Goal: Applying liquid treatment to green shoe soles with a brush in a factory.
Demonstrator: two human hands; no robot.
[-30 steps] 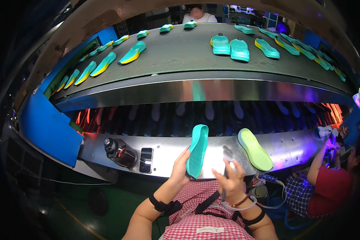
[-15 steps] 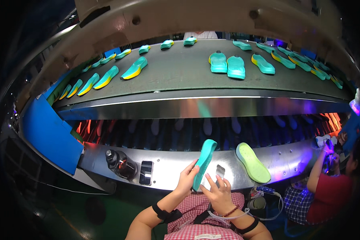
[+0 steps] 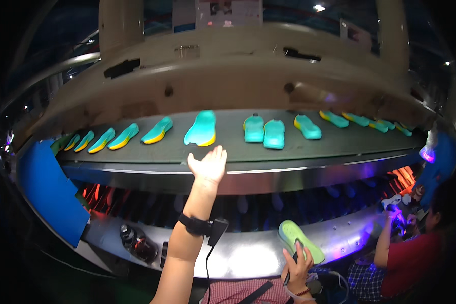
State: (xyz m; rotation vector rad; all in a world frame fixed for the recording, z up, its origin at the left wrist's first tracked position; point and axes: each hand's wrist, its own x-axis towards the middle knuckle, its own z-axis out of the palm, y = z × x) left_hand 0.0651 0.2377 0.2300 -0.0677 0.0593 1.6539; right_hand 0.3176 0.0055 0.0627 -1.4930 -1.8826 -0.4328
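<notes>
My left hand (image 3: 207, 164) reaches up over the front edge of the conveyor, palm up, fingers spread and holding nothing. Just beyond its fingertips a teal and yellow shoe sole (image 3: 201, 129) lies on the belt, apart from the hand. Down at the metal ledge, my right hand (image 3: 300, 263) is closed around a slim dark tool (image 3: 287, 277); its working end is hard to make out. Right by those fingers a yellow-green sole (image 3: 309, 243) rests on the ledge, partly covered by the hand.
More teal soles (image 3: 274, 134) lie along the belt (image 3: 228, 152) to both sides. A dark bottle (image 3: 138, 244) and a phone (image 3: 163, 254), partly hidden by my arm, are on the ledge (image 3: 243, 261). A beige frame (image 3: 228, 81) spans overhead. At right, a person in red (image 3: 415, 258) works nearby.
My left hand has gone from the ledge up to the belt and let go of the teal sole. My right hand has moved over to the yellow-green sole. The view has tilted upward.
</notes>
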